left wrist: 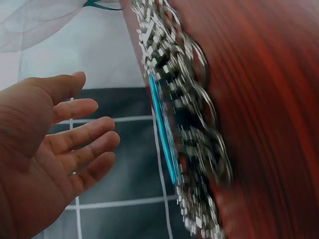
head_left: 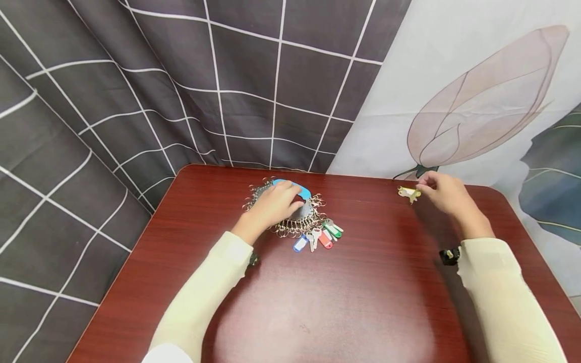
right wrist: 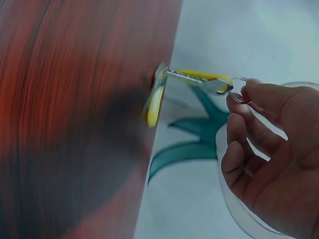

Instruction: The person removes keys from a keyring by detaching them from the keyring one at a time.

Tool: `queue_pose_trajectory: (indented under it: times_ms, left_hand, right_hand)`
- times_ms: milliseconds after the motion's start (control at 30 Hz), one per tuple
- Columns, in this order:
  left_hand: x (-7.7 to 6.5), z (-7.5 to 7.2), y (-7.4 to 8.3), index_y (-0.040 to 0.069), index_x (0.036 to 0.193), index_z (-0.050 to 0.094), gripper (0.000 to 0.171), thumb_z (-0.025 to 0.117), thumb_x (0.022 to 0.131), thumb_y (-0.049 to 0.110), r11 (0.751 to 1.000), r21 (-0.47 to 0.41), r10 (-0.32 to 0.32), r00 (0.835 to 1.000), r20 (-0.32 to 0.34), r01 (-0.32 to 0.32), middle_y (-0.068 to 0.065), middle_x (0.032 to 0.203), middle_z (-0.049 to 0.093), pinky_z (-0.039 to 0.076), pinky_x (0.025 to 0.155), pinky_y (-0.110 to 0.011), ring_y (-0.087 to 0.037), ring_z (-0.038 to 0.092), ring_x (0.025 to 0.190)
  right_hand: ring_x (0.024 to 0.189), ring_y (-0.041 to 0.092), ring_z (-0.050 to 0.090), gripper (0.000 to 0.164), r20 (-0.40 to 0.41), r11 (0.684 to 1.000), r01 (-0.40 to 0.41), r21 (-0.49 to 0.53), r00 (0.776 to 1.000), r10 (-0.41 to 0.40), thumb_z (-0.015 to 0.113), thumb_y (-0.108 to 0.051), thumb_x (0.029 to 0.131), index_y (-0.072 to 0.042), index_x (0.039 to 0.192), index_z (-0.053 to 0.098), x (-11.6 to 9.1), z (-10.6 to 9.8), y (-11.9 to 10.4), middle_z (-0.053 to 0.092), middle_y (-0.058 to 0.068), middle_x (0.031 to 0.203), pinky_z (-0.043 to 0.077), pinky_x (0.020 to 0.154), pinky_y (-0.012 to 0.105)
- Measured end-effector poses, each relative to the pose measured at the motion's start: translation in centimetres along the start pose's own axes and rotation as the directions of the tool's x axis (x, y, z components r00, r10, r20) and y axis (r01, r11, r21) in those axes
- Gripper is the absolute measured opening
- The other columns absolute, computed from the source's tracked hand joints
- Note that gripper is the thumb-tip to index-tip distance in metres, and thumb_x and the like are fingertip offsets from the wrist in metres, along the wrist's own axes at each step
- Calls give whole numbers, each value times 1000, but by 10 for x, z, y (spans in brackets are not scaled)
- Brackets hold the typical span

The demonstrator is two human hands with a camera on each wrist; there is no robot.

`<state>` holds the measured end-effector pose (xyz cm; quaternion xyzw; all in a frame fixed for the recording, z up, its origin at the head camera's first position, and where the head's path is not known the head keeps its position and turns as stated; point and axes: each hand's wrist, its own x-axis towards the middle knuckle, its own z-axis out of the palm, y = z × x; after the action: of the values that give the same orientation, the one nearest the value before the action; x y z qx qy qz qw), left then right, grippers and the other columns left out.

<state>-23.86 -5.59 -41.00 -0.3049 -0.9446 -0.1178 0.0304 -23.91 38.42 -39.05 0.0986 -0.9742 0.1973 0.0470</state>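
Observation:
At the table's back right, my right hand point(head_left: 447, 194) pinches a metal key ring point(right wrist: 239, 90) between thumb and fingertip. A key and a yellow key tag point(right wrist: 204, 75) hang from that ring, and a second yellow tag point(right wrist: 155, 107) is at the table surface beside it. My left hand point(head_left: 274, 204) is above a round cluster of metal key rings point(head_left: 290, 229) with a blue curved piece point(head_left: 292, 186) on top. In the left wrist view its fingers point(left wrist: 87, 134) are loosely spread, apart from the cluster, and hold nothing.
Keys with a blue tag point(head_left: 300, 244), a red tag point(head_left: 325, 239) and a green tag point(head_left: 333, 230) lie at the cluster's front right. The dark red table point(head_left: 354, 292) ends at a checked curtain point(head_left: 245, 75) and a white, leaf-printed cloth point(head_left: 390, 111) behind.

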Motion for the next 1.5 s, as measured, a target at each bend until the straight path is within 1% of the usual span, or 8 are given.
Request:
queue_pose_trajectory:
  times_ms: [100, 200, 400, 633, 867, 1100, 1267, 1500]
  left_hand:
    - [-14, -3, -8, 8, 128, 67, 36, 67, 101, 33, 999, 47, 15, 1000, 0, -15, -10, 125, 68, 51, 106, -43, -28, 62, 122]
    - [-29, -4, -16, 8, 127, 67, 36, 68, 100, 33, 995, 100, 27, 1000, 0, -27, -10, 119, 67, 53, 102, -43, -28, 63, 116]
    - [-52, -9, -28, 7, 123, 68, 35, 71, 98, 31, 987, 155, 33, 999, -6, -32, -11, 114, 68, 55, 95, -45, -31, 64, 108]
    - [-68, -12, -35, 7, 122, 67, 37, 72, 97, 33, 979, 202, 23, 999, -24, -18, -13, 115, 68, 55, 90, -46, -32, 63, 109]
    - [-68, -7, -34, 5, 140, 58, 55, 71, 97, 38, 987, 155, 60, 997, -44, -52, -21, 139, 58, 47, 109, -54, -39, 54, 131]
    - [-65, 1, -33, 6, 144, 55, 61, 69, 98, 43, 990, 133, 53, 998, -19, -50, -23, 145, 54, 42, 115, -55, -41, 51, 137]
    - [-59, 5, -32, 8, 151, 49, 69, 69, 97, 46, 993, 104, 49, 999, -3, -48, -22, 155, 47, 37, 118, -58, -43, 44, 144]
    - [-51, 11, -27, 11, 154, 47, 70, 65, 98, 49, 997, 61, 46, 999, 21, -47, -20, 161, 41, 33, 121, -58, -45, 38, 148]
  right_hand:
    - [84, 37, 63, 12, 42, 998, 28, -53, 999, -25, 65, -14, 101, -5, 93, 64, -2, -8, 9, 70, 15, 84, 44, 77, 56]
    - [81, 36, 62, 9, 96, 992, 44, -122, 995, -32, 66, -11, 99, -6, 92, 64, -3, -16, 14, 68, 13, 82, 46, 74, 55]
    - [76, 33, 60, 6, 214, 965, 36, -259, 977, 21, 66, -8, 96, -7, 91, 62, -4, -31, 18, 66, 11, 82, 47, 64, 51]
    - [72, 26, 56, 11, 288, 932, 100, -348, 958, 5, 66, -6, 94, -11, 85, 61, 2, -22, 15, 63, 5, 78, 46, 62, 46]
    - [72, 24, 53, 15, 298, 953, 78, -294, 955, 14, 61, -6, 94, -14, 82, 59, 8, 2, 1, 57, 4, 75, 41, 58, 40]
    - [77, 26, 54, 9, 262, 956, 88, -280, 965, -12, 62, -4, 92, -10, 86, 67, 16, 26, -4, 60, 10, 84, 45, 62, 43]
    - [78, 28, 54, 8, 270, 959, 89, -268, 963, -14, 62, -2, 93, -9, 92, 67, 17, 33, -2, 59, 15, 91, 46, 64, 43]
    - [91, 37, 64, 9, 248, 963, 110, -245, 968, -47, 72, -5, 89, -7, 97, 68, 16, 34, -13, 61, 20, 100, 53, 74, 57]
